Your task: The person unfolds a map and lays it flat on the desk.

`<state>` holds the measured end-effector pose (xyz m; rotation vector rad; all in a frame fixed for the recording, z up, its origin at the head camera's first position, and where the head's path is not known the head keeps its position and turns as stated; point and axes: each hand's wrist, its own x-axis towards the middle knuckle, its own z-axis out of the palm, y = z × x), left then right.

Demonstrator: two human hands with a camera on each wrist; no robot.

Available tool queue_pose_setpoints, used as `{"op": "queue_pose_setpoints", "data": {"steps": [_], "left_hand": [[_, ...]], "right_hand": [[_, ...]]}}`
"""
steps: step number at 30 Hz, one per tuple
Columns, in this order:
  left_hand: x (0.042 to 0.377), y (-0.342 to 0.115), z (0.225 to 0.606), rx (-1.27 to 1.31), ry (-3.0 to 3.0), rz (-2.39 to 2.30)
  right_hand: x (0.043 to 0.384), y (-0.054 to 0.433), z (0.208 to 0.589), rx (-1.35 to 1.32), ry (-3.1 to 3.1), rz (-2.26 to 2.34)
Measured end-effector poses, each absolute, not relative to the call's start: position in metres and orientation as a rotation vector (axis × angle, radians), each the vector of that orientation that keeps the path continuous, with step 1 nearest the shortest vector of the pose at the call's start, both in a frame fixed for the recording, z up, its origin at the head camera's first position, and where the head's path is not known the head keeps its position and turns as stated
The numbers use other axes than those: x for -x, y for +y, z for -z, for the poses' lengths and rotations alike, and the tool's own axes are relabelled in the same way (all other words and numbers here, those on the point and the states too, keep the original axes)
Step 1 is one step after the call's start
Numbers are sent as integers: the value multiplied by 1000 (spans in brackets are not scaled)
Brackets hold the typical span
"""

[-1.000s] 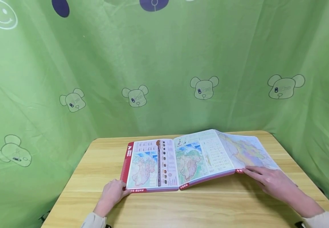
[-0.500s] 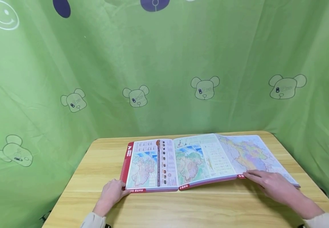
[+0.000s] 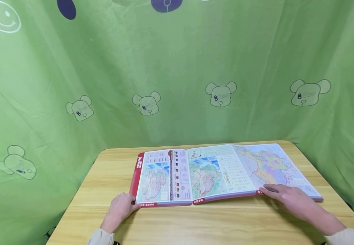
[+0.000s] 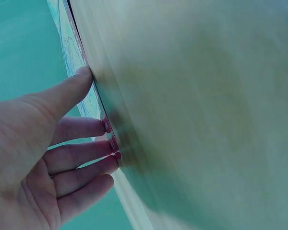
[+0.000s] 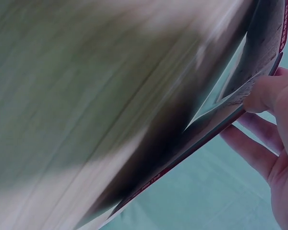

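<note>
An unfolded map (image 3: 205, 175) with red borders lies across the wooden table in several panels. At its near left corner, my left hand (image 3: 119, 207) holds the edge. In the left wrist view, the thumb (image 4: 79, 84) touches the front edge and the fingertips meet the side edge. My right hand (image 3: 293, 200) pinches the near edge of the right part, by the fold. The right wrist view shows the thumb (image 5: 259, 93) against the map's underside, with other fingers beyond the edge. That part stands slightly off the table; a gap shows underneath.
The wooden table (image 3: 195, 228) extends in front of the map. A green curtain (image 3: 177, 122) printed with bear heads hangs behind the table and on both sides.
The right part of the map has come down flatter, and its rightmost panel has spread out to the right. My right hand has sunk slightly with it; my left hand stays put.
</note>
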<state>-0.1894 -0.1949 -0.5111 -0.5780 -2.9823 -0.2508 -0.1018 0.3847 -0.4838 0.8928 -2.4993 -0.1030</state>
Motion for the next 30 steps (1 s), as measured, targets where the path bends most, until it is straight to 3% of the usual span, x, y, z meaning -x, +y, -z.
{"op": "queue_pose_setpoints", "data": {"steps": [30], "left_hand": [[189,-196,509,573,-2959,247]], "right_hand": [[115,392,498,-1020,-2501,114]]}}
